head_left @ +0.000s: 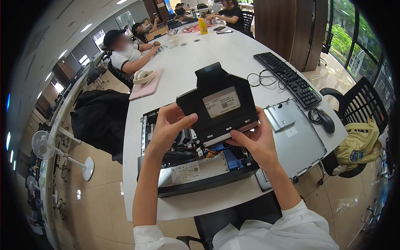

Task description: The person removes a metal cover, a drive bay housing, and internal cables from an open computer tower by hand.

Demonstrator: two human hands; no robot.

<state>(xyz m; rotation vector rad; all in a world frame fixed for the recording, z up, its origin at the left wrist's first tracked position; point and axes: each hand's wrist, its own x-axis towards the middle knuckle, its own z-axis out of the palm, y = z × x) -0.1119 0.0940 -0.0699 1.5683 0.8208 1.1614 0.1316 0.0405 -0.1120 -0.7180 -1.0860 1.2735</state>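
Note:
Between both hands I hold a flat black computer drive (221,102), tilted up, with a white label on its face and a tab on top. My left hand (170,127) grips its left edge, thumb on the front. At the lower right corner my right hand (257,139) pinches it, thumb near the bottom edge. Below the drive lies an opened desktop computer case (200,188), showing a silver power supply, coloured wires and blue plastic parts. The drive and my hands hide part of the case's inside. The removed metal cover (306,146) lies right of the case.
Beyond the cover sit a black keyboard (287,79) and a mouse (326,120). Headphones (143,77) rest on a pink laptop-like slab at left. A yellow bottle (203,26) stands farther off. Other people sit around the table; a yellow backpack (358,141) is on a chair.

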